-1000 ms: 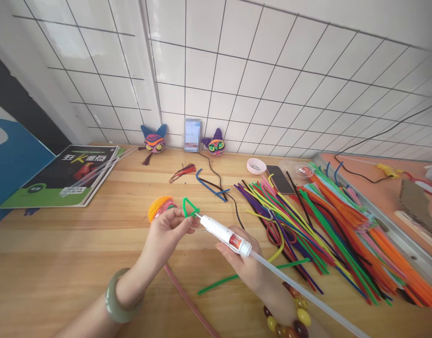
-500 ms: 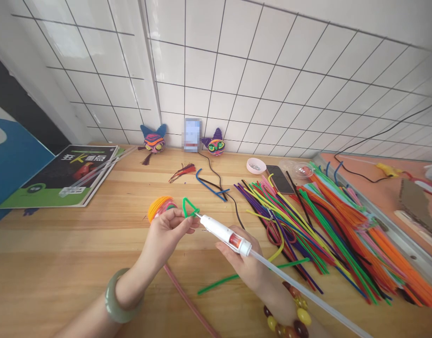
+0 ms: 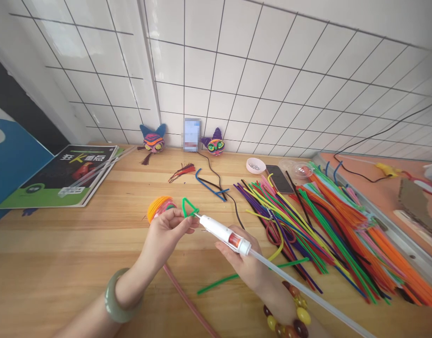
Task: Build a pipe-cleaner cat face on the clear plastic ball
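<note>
Between thumb and fingers, my left hand pinches a green pipe cleaner bent into a small triangle. My right hand is closed around a white glue pen, with a clear glue stick running out of its back end. The pen's thin metal tip meets the corner of the green triangle by my left fingertips. Just behind my left hand sits an orange and pink wound ball, partly hidden by it. A loose green pipe cleaner lies on the table below my right hand.
Many coloured pipe cleaners cover the right side, with scissors among them. Two cat-like figures and a lit phone stand by the tiled wall. A pink bowl, a dark phone and a book lie around.
Almost nothing differs. Both hands, the green triangle and the glue pen keep practically the same positions, with the pen tip still at the triangle's corner.
</note>
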